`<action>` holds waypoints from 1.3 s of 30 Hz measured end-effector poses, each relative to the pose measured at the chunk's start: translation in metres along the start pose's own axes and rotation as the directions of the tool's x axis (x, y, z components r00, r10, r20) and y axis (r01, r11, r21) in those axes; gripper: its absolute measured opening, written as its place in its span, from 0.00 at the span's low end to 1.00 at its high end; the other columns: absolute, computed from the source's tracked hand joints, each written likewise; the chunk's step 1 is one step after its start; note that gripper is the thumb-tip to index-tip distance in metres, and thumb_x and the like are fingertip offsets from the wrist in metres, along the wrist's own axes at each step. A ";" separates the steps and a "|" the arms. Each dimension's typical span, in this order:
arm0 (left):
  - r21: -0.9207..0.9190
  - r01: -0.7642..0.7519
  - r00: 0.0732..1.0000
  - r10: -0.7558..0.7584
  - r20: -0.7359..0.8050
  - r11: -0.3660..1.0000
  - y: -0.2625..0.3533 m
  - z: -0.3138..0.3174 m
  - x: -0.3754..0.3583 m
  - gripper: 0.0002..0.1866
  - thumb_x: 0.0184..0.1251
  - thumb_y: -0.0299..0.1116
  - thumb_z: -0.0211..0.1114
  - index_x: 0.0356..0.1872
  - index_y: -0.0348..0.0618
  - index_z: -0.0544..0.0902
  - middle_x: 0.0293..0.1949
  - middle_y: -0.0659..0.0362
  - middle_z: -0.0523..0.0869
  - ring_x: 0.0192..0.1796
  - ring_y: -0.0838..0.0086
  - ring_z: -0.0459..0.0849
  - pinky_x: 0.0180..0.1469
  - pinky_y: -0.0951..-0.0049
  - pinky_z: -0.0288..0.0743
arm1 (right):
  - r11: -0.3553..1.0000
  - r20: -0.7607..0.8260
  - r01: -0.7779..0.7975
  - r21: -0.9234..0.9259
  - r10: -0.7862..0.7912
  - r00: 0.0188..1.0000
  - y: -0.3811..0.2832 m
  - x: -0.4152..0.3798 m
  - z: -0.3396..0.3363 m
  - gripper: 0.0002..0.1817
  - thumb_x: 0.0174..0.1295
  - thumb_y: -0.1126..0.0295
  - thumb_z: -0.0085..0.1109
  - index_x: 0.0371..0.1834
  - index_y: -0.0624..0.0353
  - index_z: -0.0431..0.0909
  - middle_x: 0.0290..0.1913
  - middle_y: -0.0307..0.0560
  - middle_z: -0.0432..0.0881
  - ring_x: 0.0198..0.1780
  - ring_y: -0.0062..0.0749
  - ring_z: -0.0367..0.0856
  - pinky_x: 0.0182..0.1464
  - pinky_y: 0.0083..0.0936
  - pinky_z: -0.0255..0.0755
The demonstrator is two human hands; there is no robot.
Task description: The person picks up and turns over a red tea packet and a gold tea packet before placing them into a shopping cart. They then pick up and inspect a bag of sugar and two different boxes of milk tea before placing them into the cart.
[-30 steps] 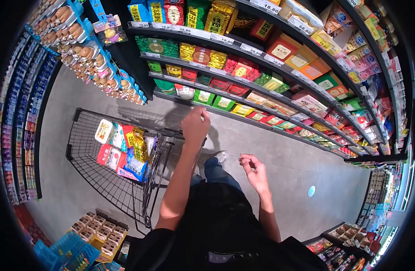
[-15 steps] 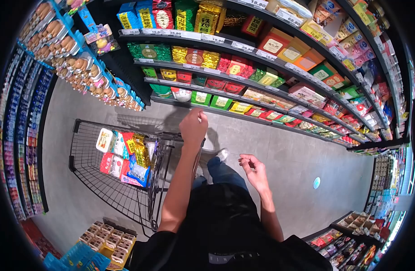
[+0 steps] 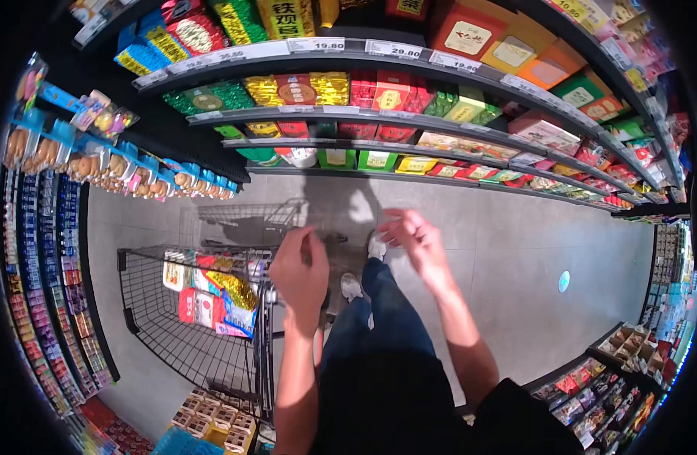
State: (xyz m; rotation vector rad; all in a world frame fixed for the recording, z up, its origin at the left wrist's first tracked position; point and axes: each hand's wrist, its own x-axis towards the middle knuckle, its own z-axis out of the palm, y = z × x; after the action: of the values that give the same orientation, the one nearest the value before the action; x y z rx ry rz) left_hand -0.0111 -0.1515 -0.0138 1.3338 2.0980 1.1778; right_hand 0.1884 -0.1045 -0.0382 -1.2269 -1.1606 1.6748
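Observation:
My left hand [image 3: 299,267] is raised beside the handle end of a black wire shopping cart [image 3: 204,360], its fingers loosely curled and nothing visible in them. To its right, my right hand [image 3: 415,241] hovers over the floor with fingers bent but apart, holding nothing. Inside the cart lie a gold foil pack [image 3: 233,288], a white-lidded tub [image 3: 175,271], a red and white packet [image 3: 200,307] and a blue and white bag [image 3: 240,318]. Both hands look apart from the shelves.
Ahead stands a shelf [image 3: 348,51] of boxed and foil-wrapped goods with price tags. Hanging egg-shaped packs [image 3: 98,163] are at the left. Behind the cart sits a display of small boxes [image 3: 212,417]; more goods [image 3: 583,394] line the lower right. Grey floor [image 3: 515,265] lies between.
My left hand has come down and slightly left, my right hand up and slightly left, so they are nearer level. The view has shifted, bringing the front shelf closer and both shoes into sight.

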 end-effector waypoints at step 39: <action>0.290 0.487 0.853 -0.520 0.045 0.824 0.031 -0.022 -0.194 0.24 0.72 0.49 0.61 0.36 0.31 0.79 0.15 0.60 0.75 0.13 0.74 0.74 0.14 0.70 0.69 | 0.990 0.124 -0.045 0.130 0.029 0.992 -0.020 -0.062 -0.269 0.13 0.73 0.69 0.52 0.56 0.62 0.78 0.44 0.44 0.87 0.42 0.21 0.82 0.48 0.21 0.75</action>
State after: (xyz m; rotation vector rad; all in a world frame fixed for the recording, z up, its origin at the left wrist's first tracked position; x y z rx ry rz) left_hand 0.0822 -0.3247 0.0028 0.8262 2.3726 0.5875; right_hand 0.4647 -0.0922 -0.0362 -1.0830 -1.0847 1.8458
